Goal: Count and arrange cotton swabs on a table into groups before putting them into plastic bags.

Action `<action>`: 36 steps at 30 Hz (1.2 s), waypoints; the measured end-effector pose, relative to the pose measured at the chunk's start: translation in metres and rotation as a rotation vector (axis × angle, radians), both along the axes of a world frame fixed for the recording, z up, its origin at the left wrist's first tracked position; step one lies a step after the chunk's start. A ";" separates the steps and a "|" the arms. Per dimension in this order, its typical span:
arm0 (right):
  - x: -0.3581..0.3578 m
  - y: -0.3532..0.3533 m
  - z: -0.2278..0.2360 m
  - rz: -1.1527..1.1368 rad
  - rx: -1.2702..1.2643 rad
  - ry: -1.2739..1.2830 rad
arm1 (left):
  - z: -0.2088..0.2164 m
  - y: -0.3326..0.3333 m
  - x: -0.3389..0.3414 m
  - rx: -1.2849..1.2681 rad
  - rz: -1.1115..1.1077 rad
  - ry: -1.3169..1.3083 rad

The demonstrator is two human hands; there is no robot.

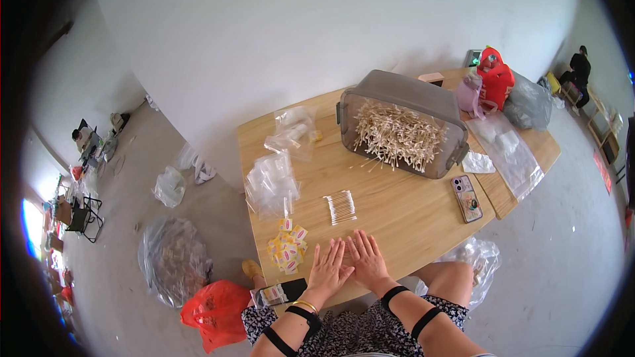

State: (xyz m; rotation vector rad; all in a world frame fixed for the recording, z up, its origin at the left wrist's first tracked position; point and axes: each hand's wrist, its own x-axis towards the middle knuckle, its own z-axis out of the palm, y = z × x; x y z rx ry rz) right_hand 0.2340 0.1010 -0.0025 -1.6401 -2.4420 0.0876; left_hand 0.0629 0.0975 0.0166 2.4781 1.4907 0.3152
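Note:
My left hand (pixel 329 269) and my right hand (pixel 368 261) lie side by side on the wooden table, close to its front edge, fingers stretched out and held nearly flat. A small patch of thin lines shows between them; what lies under the palms is hidden. Just beyond my fingertips is a neat row of white cotton swabs (pixel 340 207). To the left of my left hand sits a pile of small yellow and white labels (pixel 288 248). Farther back, a grey plastic bin (pixel 397 86) tipped on its side holds a large heap of loose cotton swabs (pixel 400 133).
Clear plastic bags (pixel 272 185) lie along the table's left side. A phone (pixel 467 199) rests on the right, near a clear plastic sheet (pixel 509 152). At the front left edge is a black packet (pixel 291 291). A red bag (pixel 217 314) stands on the floor. Other people sit far off.

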 end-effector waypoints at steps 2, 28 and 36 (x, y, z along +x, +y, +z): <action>-0.001 0.000 0.002 0.001 -0.047 -0.022 | 0.013 -0.009 -0.007 0.028 0.035 0.033; -0.130 -0.075 0.010 0.196 -0.186 -0.112 | -0.074 -0.086 -0.165 -0.115 1.258 -0.715; -0.170 -0.084 0.006 0.248 -0.197 -0.010 | -0.089 -0.082 -0.160 -0.080 1.122 -1.302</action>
